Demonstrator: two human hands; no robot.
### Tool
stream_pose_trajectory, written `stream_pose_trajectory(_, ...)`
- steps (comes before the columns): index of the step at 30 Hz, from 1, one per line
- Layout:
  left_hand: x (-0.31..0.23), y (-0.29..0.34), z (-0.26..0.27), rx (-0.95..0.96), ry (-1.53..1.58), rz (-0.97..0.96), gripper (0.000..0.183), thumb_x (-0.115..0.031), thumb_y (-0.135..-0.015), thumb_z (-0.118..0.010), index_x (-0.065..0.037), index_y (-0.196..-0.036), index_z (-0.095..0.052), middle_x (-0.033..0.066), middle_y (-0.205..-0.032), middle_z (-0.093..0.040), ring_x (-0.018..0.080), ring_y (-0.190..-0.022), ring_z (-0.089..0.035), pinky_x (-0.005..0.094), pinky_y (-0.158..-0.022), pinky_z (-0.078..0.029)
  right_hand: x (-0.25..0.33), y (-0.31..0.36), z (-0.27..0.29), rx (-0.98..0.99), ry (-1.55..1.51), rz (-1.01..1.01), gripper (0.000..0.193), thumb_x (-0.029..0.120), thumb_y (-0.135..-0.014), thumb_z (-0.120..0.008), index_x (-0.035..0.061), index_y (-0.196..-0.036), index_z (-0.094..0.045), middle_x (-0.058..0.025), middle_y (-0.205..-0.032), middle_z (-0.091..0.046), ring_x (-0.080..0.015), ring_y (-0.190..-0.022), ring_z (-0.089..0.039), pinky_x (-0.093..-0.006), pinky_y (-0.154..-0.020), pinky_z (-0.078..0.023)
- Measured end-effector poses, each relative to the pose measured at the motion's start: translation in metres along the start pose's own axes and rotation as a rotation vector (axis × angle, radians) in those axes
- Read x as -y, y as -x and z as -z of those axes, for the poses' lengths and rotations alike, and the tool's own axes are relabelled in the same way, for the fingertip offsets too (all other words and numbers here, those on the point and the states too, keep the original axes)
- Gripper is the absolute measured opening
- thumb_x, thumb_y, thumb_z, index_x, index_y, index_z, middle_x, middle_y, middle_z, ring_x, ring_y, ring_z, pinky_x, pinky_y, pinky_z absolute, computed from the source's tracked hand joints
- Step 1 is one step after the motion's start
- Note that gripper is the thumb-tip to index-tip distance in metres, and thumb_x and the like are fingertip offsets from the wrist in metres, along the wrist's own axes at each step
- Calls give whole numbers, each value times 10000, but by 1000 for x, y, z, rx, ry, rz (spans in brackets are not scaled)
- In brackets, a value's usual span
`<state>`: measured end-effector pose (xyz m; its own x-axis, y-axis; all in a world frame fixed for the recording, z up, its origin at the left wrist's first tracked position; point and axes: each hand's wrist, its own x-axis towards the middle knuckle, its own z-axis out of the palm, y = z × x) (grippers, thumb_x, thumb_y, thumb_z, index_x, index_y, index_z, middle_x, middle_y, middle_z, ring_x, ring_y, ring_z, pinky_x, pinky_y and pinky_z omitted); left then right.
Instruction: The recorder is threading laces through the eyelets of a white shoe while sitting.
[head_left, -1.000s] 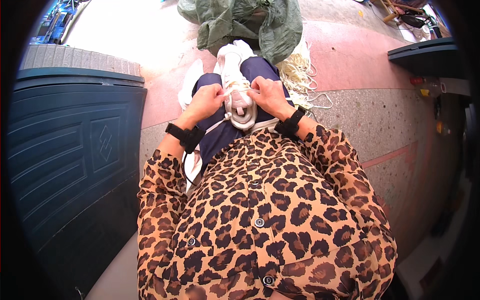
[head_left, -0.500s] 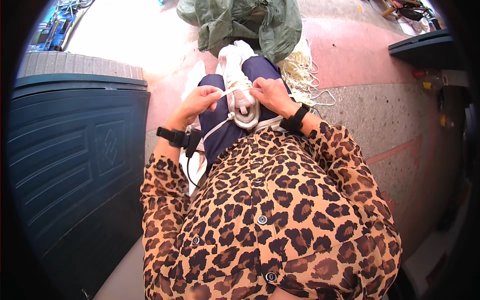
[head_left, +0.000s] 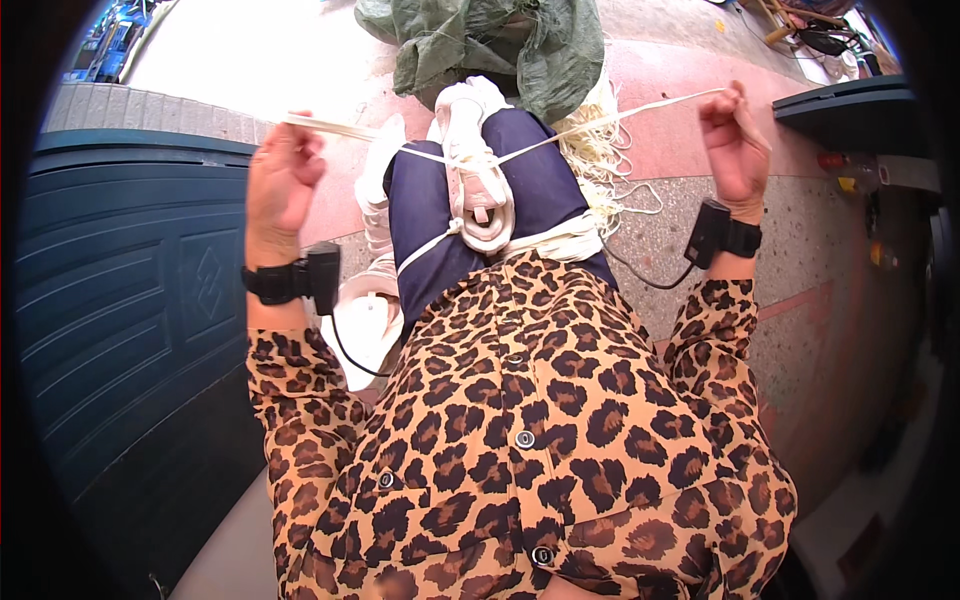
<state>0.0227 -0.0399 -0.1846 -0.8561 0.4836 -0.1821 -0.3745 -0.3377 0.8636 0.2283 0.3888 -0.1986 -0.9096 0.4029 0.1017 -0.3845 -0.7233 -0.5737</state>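
A pale pink and white sneaker (head_left: 478,190) lies lengthwise on my lap, heel toward me. From its lacing a cream shoelace (head_left: 640,110) stretches out to both sides. My left hand (head_left: 283,180), raised at the left, is closed on one end of the lace. The other end is pinched in my right hand (head_left: 735,145), held up at the right. Both stretches look taut. A bundle of cream laces (head_left: 560,240) rests across my right thigh, and a knotted cream cord (head_left: 430,247) crosses my left thigh.
A large green woven sack (head_left: 500,50) stands ahead of my knees, with a heap of loose laces (head_left: 597,140) beside it. More white shoes (head_left: 375,205) are piled left of my leg. A dark blue panelled door (head_left: 150,260) is at left; bottles (head_left: 855,170) stand at right.
My hands have moved far apart and outward from close above the sneaker, drawing the lace out to both sides. The sneaker stays on my lap.
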Motion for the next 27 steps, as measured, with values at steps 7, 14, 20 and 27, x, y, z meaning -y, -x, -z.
stream_pose_trajectory(7, -82, 3, 53, -35, 324, -141, 184, -147, -909, -407, 2, -1009, -450, 2, -683, -356, 78, -594, -361, 163, -427, -291, -6, 8, 36, -335, 711, 66, 181, 120, -858, -511, -15, -960, -575, -80, -906, -606, -162, -820, -582, -274, -814, -458)
stream_pose_trajectory(14, 59, 10, 11, -289, -706, 302, 173, -282, -871, -456, -111, -864, -483, -63, -543, -351, 25, -397, -298, 172, -316, -238, -140, 41, 9, 358, 1664, -33, 121, 161, -801, -531, 62, -787, -600, -126, -735, -593, -275, -708, -560, -351, -679, -446)
stream_pose_trajectory(20, 128, 25, -33, -29, -819, 467, 206, -198, -834, -542, -31, -949, -574, -14, -588, -511, 42, -444, -448, 163, -369, -348, -191, 42, -1, 480, 1776, -166, 190, 147, -777, -454, 24, -741, -594, -192, -696, -581, -343, -691, -579, -420, -622, -452)
stream_pose_trajectory(27, 141, 26, -37, -111, -935, 348, 235, -180, -844, -516, -1, -986, -574, 2, -567, -507, 48, -355, -409, 177, -334, -328, -198, 31, 1, 317, 1903, -257, 265, 197, -827, -430, -5, -719, -564, -211, -666, -576, -358, -658, -573, -440, -605, -444)
